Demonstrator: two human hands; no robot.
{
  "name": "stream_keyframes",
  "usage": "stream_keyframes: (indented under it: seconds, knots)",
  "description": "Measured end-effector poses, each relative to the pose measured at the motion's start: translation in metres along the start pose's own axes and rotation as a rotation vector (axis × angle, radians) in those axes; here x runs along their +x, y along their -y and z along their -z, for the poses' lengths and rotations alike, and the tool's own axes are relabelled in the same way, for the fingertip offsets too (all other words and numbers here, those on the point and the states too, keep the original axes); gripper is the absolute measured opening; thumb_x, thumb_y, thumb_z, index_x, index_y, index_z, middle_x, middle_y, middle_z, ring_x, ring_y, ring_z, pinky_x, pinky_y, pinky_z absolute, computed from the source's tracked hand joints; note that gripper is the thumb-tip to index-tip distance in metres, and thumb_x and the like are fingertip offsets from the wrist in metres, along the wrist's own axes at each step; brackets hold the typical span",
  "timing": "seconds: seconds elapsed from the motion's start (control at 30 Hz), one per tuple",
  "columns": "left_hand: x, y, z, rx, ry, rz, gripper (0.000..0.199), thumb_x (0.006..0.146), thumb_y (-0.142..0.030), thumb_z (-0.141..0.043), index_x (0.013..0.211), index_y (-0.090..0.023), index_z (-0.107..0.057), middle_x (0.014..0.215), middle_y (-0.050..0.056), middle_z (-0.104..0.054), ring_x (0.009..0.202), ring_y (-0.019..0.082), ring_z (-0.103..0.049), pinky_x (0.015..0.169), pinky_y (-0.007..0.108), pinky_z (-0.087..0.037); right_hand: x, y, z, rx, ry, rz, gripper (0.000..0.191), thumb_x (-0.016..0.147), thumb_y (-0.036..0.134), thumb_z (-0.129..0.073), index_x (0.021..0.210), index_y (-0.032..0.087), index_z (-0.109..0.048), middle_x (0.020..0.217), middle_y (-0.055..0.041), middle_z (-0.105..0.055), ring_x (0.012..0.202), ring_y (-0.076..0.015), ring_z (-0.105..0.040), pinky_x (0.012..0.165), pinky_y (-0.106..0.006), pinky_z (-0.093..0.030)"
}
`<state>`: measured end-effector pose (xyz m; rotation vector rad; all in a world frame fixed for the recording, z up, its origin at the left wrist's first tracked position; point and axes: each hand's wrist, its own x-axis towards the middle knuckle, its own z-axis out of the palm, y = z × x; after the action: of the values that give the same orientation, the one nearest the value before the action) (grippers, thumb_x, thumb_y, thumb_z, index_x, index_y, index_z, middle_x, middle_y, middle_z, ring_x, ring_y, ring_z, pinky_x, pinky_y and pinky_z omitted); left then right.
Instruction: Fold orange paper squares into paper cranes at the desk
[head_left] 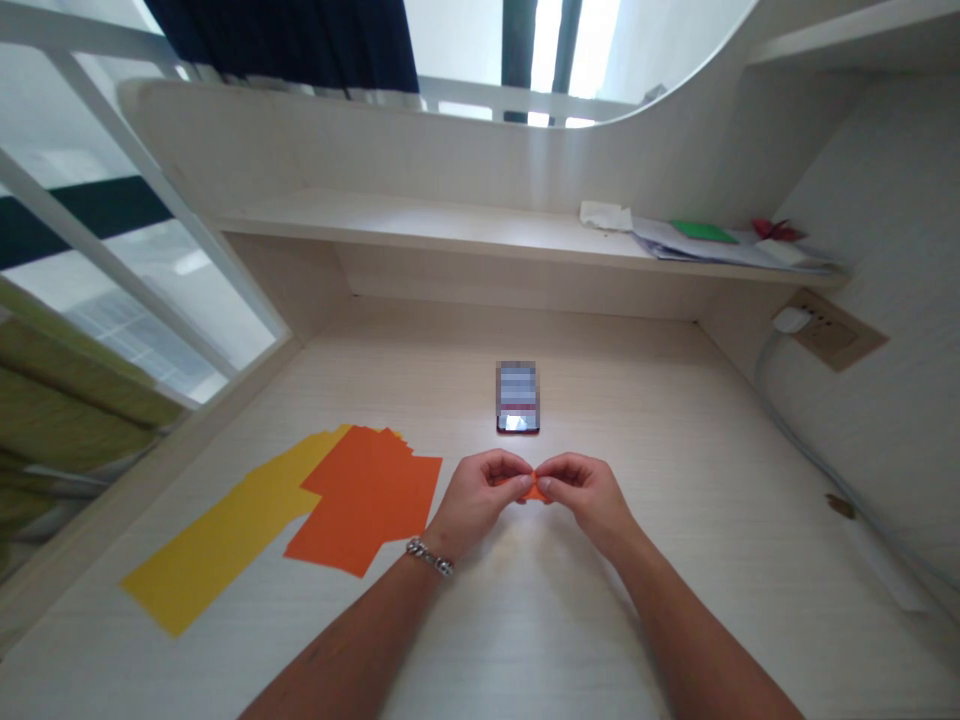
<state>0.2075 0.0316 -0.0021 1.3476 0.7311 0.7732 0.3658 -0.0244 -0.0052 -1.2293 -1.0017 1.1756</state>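
My left hand [472, 497] and my right hand [581, 495] meet in the middle of the desk, pinching a small folded piece of orange paper [534, 490] between their fingertips. Much of that piece is hidden by my fingers. To the left of my left hand lie loose sheets of orange paper [367, 500], overlapping a long strip of yellow paper [225, 540]. A smartphone [517, 397] lies face up beyond my hands, apart from them. My left wrist wears a metal chain bracelet [430, 557].
The pale wood-grain desk [637, 600] has a raised edge at left beside a white railing. A shelf [450, 225] above holds papers [720, 247] and a small red folded object [776, 230]. At right, a wall socket [825, 330] has a plugged-in cable [810, 440].
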Motion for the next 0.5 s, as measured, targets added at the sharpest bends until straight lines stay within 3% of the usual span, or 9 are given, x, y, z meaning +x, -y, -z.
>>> stream_keyframes:
  seconds: [0.27, 0.5]
  knots:
    - [-0.0007, 0.0014, -0.0015, 0.020, -0.038, -0.013, 0.013, 0.070, -0.021, -0.068, 0.080, -0.013, -0.065, 0.076, 0.005, -0.067, 0.067, 0.014, -0.062, 0.064, 0.026, -0.051, 0.0024, -0.0059, -0.0014, 0.099, -0.024, -0.042, 0.012, 0.063, 0.023, -0.073, 0.072, 0.016, -0.068, 0.066, -0.0017, -0.067, 0.060, -0.0146, -0.060, 0.059, -0.027, -0.048]
    - [-0.0009, 0.0058, -0.0025, -0.018, -0.083, -0.017, 0.022, 0.066, -0.024, -0.074, 0.080, -0.013, -0.061, 0.075, 0.005, -0.066, 0.069, 0.015, -0.063, 0.066, 0.028, -0.053, 0.0010, -0.0072, -0.0038, 0.006, -0.025, 0.017, 0.021, 0.064, 0.026, -0.075, 0.080, 0.018, -0.064, 0.073, -0.0020, -0.066, 0.066, -0.0155, -0.061, 0.063, -0.027, -0.049]
